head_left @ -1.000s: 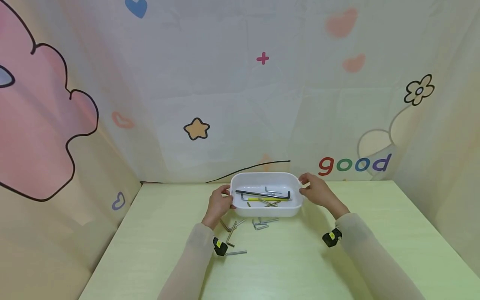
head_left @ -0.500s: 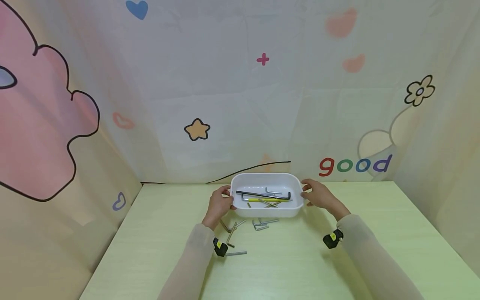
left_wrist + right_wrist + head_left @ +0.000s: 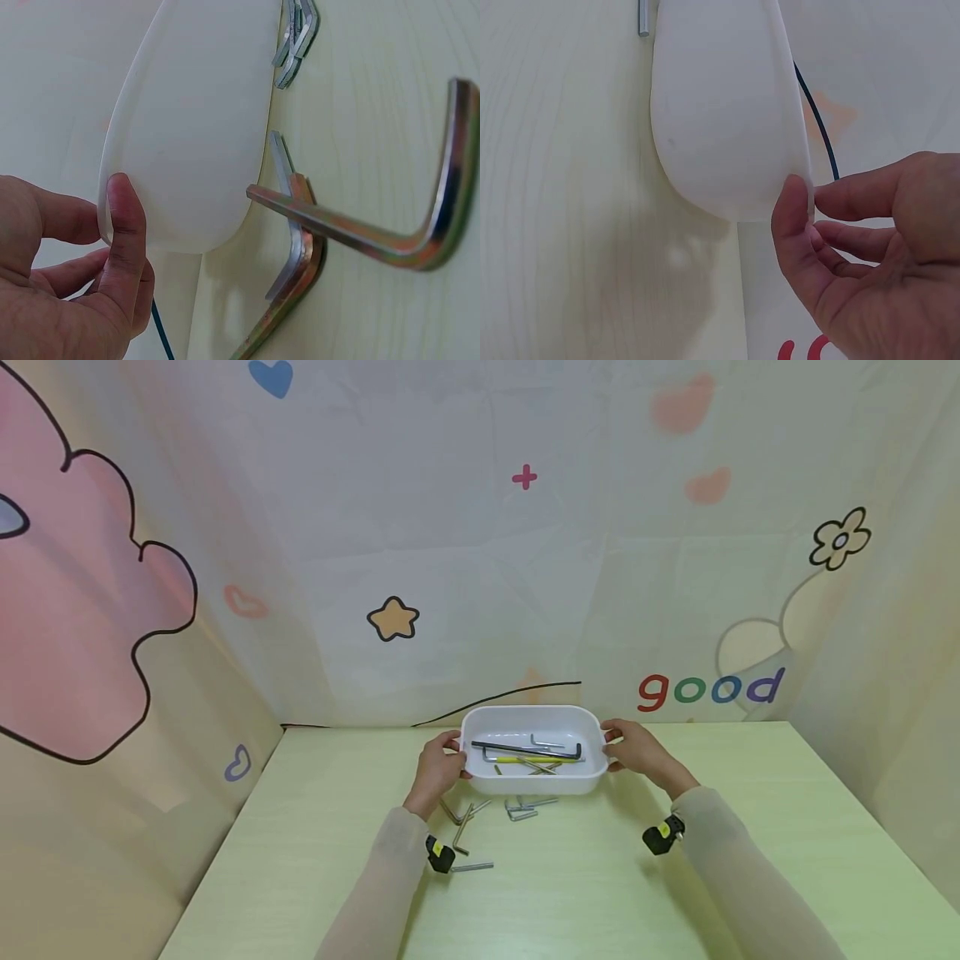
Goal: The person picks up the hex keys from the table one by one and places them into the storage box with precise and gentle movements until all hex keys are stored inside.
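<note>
A white plastic tray [image 3: 538, 784] holds several hex keys, among them a black hex key [image 3: 525, 749] and one with a yellow sleeve [image 3: 525, 760]. My left hand [image 3: 437, 768] pinches the tray's left end; in the left wrist view the thumb of that hand [image 3: 82, 289] lies over the rim. At the opposite end, my right hand [image 3: 639, 750] grips the rim. The right wrist view has this hand [image 3: 877, 240] with thumb on the outer wall and fingers behind the edge. Whether the tray's underside touches the table cannot be told.
Loose hex keys lie in front of the tray: a brass-coloured hex key [image 3: 463, 825], a silver hex key [image 3: 476, 866] near the left wrist, and a silver cluster [image 3: 522, 812]. A printed curtain [image 3: 480, 543] hangs behind the pale table [image 3: 570, 893].
My right hand has shifted slightly lower and closed its hold on the tray's right end. The left hand, the tray and the loose hex keys look unmoved.
</note>
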Tool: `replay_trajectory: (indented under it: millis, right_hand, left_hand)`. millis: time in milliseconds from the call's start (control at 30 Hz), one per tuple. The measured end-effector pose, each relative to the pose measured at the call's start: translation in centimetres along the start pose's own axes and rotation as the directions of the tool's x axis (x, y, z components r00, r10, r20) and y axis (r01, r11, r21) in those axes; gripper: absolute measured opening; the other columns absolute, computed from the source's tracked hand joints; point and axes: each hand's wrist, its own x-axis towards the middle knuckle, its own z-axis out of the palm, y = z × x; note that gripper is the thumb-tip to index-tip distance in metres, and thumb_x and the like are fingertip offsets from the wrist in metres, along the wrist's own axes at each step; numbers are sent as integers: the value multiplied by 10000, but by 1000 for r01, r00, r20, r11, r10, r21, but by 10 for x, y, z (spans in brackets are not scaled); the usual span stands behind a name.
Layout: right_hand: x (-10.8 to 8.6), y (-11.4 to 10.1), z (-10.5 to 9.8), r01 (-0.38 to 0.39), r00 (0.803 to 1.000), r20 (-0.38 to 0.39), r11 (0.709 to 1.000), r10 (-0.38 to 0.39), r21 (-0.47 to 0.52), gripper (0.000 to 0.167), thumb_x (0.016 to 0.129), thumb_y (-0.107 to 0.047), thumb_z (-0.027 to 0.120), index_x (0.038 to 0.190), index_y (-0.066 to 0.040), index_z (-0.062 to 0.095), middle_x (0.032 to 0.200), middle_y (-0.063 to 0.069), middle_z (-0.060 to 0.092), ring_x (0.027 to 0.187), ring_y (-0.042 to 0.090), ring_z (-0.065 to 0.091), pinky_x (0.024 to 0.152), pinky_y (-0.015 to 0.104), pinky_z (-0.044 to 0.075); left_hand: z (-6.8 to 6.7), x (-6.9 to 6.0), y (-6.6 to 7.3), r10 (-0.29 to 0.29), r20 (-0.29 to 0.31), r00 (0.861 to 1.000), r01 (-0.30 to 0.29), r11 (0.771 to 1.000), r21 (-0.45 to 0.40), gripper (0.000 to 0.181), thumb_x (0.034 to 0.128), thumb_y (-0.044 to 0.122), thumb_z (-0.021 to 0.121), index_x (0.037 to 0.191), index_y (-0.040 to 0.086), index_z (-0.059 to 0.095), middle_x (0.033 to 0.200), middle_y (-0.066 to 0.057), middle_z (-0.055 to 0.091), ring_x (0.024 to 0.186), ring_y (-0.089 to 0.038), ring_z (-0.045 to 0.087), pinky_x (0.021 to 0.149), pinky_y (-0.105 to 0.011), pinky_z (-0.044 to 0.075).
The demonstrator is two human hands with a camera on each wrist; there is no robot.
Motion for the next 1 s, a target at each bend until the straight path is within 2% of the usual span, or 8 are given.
replay_trajectory:
  millis: [133, 367, 567, 733, 867, 1000]
  right_hand:
    - [-1, -1, -2, -2, 1000, 6, 1000, 1, 27, 529, 947, -12, 532, 1437, 84, 358, 1311, 287, 465, 1063, 358, 577, 818, 378, 618]
    - [1, 2, -4, 0, 1000, 12, 999, 0, 53, 550, 952, -15, 519, 1465, 61, 335, 1326, 281, 456, 1063, 344, 580, 835, 379, 614]
    - [4, 4, -5, -7, 1000, 19, 997, 6, 75, 562, 958, -21, 515, 1483, 38, 323, 1346, 275, 453, 1068, 344, 582, 865, 397, 606]
    - [7, 5, -1, -15, 1000, 14, 993, 13, 115, 549, 953, -10, 515, 1473, 32, 344, 1303, 268, 469, 1030, 326, 582, 825, 364, 613]
    - [9, 6, 2, -30, 1000, 2, 991, 30, 133, 536, 954, -4, 503, 1470, 19, 357, 1252, 239, 481, 1009, 302, 567, 791, 333, 612]
    - [9, 6, 3, -42, 999, -13, 989, 44, 140, 533, 958, -5, 495, 1472, 10, 356, 1227, 221, 478, 1014, 302, 552, 780, 323, 607]
  left_hand:
    - [0, 0, 2, -1, -2, 1000, 1, 1000, 2, 466, 873, -29, 539, 1339, -12, 546, 1042, -121, 542, 753, -260, 672, 583, -243, 594]
    - [2, -2, 5, 1, 2, 1000, -1, 1000, 6, 466, 877, -18, 541, 1342, -15, 540, 1040, -113, 539, 801, -330, 689, 618, -291, 611]
    - [1, 0, 5, 3, 1, 1000, -3, 1000, 7, 481, 871, -27, 544, 1352, -17, 533, 1055, -128, 540, 736, -248, 663, 580, -234, 591]
    - [-2, 0, 6, -13, 17, 1000, 13, 1000, 7, 483, 874, -13, 553, 1356, -22, 528, 1063, -149, 541, 694, -185, 624, 583, -225, 588]
    - [-6, -1, 5, -8, -1, 1000, 8, 996, 88, 471, 899, 66, 576, 1364, 5, 528, 1115, -146, 592, 813, -180, 629, 644, -243, 564]
    - [-10, -4, 9, 55, -45, 997, -46, 984, 174, 479, 908, 136, 587, 1373, 36, 529, 1169, -126, 623, 1019, -244, 639, 778, -317, 545]
